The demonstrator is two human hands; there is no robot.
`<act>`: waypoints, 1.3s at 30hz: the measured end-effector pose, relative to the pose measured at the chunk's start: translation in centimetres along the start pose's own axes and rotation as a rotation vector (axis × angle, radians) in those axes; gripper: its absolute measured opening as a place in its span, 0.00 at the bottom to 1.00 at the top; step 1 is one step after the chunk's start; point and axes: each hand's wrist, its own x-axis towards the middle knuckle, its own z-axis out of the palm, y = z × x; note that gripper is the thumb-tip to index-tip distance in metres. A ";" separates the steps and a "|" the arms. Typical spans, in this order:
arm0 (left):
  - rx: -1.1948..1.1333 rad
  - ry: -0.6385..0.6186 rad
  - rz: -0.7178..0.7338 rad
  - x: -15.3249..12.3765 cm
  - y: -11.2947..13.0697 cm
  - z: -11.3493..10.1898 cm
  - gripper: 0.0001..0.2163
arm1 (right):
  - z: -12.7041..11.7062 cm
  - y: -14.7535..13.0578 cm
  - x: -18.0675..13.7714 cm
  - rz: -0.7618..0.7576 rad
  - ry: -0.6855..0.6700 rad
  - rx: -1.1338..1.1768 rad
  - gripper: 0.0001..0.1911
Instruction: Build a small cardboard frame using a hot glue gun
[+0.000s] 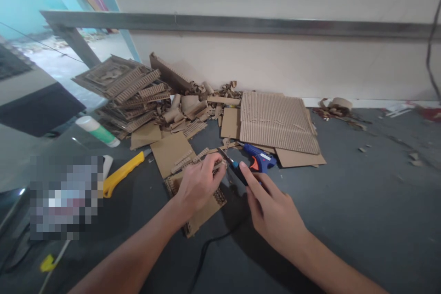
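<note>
My left hand [199,183] is closed on a small corrugated cardboard strip [219,164], pressing it over a flat cardboard piece [203,213] on the dark floor. My right hand [270,209] grips a small dark tool with a blue collar [234,167], forefinger stretched along it, its tip touching the strip. A blue glue gun [260,160] with an orange trigger lies just behind my right hand. Its black cord [206,250] runs toward me between my arms.
A heap of cardboard scraps and rolls [186,110] sits by the wall, with a large corrugated sheet [277,121] to its right. A yellow utility knife [122,173] and a white-green glue bottle [98,131] lie left. A stack of layered cardboard pieces [120,85] stands far left.
</note>
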 end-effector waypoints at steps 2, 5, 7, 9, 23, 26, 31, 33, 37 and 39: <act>0.001 0.015 -0.016 0.0 0.0 0.1 0.08 | 0.0 0.0 0.0 0.002 0.005 -0.004 0.31; 0.024 0.048 -0.020 0.1 0.0 0.3 0.09 | -0.1 0.1 0.1 0.006 0.006 -0.020 0.31; 0.042 0.058 0.007 0.1 -0.1 0.4 0.09 | -0.1 0.1 0.1 0.010 0.006 -0.031 0.30; 0.068 0.060 0.044 0.2 -0.1 0.4 0.08 | -0.1 0.1 0.1 0.015 0.000 -0.037 0.30; 0.042 0.075 -0.064 0.6 -0.5 -0.2 0.07 | -0.1 -0.2 -0.1 0.010 -0.021 -0.042 0.33; 0.099 0.103 -0.033 0.7 -0.9 -0.6 0.07 | -0.1 -0.2 -0.2 0.010 -0.037 -0.027 0.32; 0.228 0.085 0.181 0.9 -1.3 -1.6 0.04 | 0.0 -0.2 -0.1 0.026 -0.028 0.014 0.32; 0.240 0.065 0.205 1.1 -1.2 -1.9 0.04 | 0.0 -0.3 0.0 0.030 -0.026 0.030 0.33; 0.197 0.029 0.257 1.3 -0.8 -2.2 0.08 | 0.0 -0.4 0.0 0.029 -0.030 0.030 0.32; 0.174 0.049 0.282 1.4 -0.5 -2.1 0.09 | 0.0 -0.3 0.0 0.031 -0.036 0.022 0.32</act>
